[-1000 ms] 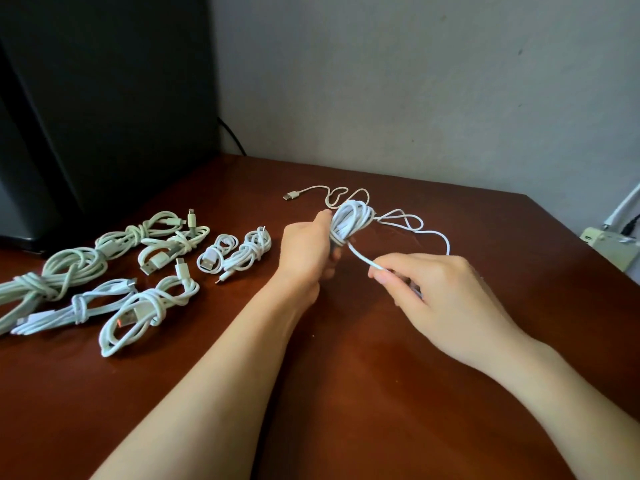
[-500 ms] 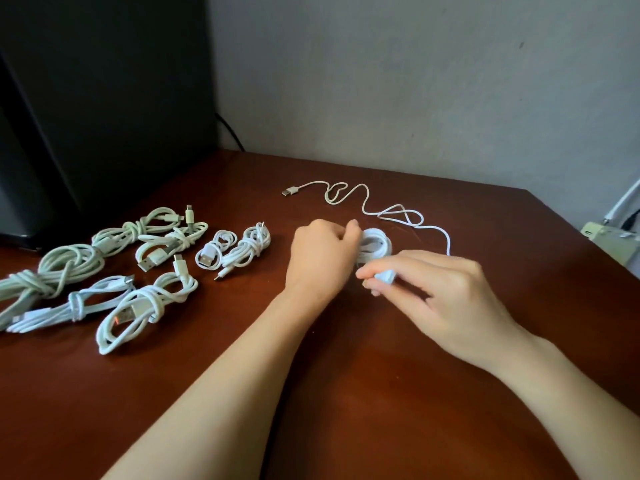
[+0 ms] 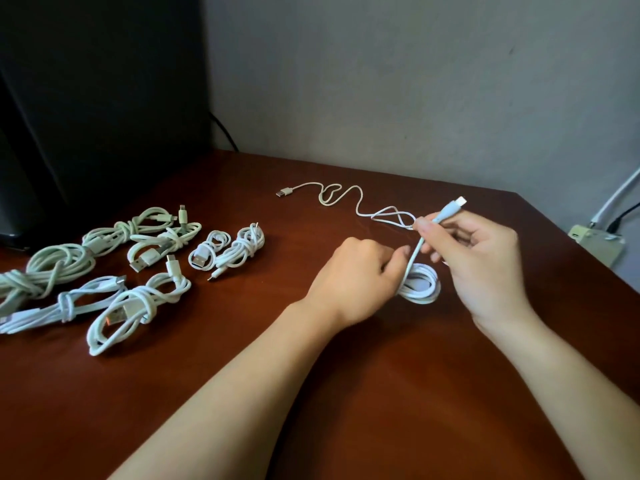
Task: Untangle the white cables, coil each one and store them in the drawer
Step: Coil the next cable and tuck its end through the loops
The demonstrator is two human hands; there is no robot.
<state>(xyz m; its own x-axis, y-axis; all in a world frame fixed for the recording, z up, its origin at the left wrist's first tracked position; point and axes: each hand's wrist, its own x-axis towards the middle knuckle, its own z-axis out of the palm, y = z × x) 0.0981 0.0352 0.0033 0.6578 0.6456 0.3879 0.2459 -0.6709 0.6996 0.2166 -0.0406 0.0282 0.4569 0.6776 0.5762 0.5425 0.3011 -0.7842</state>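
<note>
A white cable coil [image 3: 420, 285] lies on the brown table [image 3: 346, 393] at centre right. My left hand [image 3: 356, 275] grips the coil's left side with curled fingers. My right hand [image 3: 481, 258] pinches the cable's free end just below its plug [image 3: 453, 206], raised above the coil. A loose white cable [image 3: 349, 197] snakes over the table behind my hands, its USB plug [image 3: 284, 192] pointing left. Several coiled and knotted white cables [image 3: 138, 306] lie in a group at the left. No drawer is in view.
A large black object [image 3: 86, 98] stands at the back left against the grey wall. A power strip with plugged leads [image 3: 595, 241] sits off the table's right edge. Bare tabletop stretches along the front under my forearms.
My right hand has risen and pulled the plug end up out of the coil. The coil has come down onto the table under my left hand's grip.
</note>
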